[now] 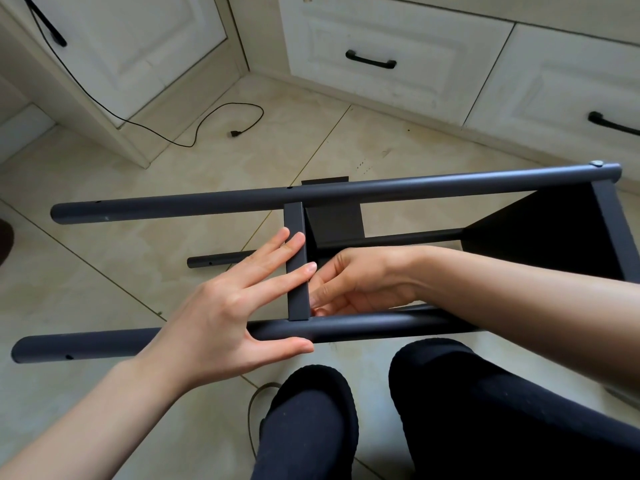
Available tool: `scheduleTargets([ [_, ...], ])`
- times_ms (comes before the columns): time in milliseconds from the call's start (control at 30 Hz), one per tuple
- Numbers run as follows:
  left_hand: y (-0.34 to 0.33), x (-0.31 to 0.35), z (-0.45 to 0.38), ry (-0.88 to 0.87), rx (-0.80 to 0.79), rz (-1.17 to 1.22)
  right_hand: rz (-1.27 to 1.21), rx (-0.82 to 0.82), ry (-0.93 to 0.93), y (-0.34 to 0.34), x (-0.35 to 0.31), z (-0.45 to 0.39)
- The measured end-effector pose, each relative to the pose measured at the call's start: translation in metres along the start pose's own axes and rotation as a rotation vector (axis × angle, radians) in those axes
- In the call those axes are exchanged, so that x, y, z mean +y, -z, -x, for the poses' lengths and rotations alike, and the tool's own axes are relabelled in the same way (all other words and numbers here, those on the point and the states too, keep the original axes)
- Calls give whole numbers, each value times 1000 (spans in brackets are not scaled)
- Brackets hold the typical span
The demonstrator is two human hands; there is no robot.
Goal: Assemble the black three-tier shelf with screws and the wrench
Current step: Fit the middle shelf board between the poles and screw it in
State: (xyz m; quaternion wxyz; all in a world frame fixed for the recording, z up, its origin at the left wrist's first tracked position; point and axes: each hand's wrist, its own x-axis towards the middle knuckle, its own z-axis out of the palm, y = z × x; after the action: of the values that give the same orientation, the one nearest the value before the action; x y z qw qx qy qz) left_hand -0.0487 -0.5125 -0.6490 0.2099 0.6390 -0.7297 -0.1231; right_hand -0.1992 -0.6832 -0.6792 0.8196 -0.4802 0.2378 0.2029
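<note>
Bare forearms, no sleeves in view, no rings, watch or bands on either wrist. Left hand (pixel 221 317) and right hand (pixel 360 282) ungloved, nails short and unpainted. Legs (pixel 485 410) in plain black trousers, soft matte cloth, no pattern or seam markings visible. Black, slightly fuzzy fabric rounded over both knees.

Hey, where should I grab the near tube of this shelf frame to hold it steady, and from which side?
Probably grip the near tube just left of the crossbar, coming from above and wrapping round it. It is round, lies level and is bare there; the left hand already rests its thumb under that stretch. Right of the crossbar the right hand and forearm cross it.
</note>
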Motion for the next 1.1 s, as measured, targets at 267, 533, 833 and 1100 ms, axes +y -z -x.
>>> scheduleTargets([
  [267, 1, 1, -1, 8, -8, 4, 31, -8, -42, 0, -3, -4],
  [533, 1, 0, -2, 5, -11, 13, 48, -2, -115, -2, -6, -3],
  [833, 1, 0, -2, 6, -12, 11, 7, 17, -189, -2, -10, -4],
  [1100, 2, 2, -2, 18, -16, 5, 78, 17, -155, -10, -10, -5],
])
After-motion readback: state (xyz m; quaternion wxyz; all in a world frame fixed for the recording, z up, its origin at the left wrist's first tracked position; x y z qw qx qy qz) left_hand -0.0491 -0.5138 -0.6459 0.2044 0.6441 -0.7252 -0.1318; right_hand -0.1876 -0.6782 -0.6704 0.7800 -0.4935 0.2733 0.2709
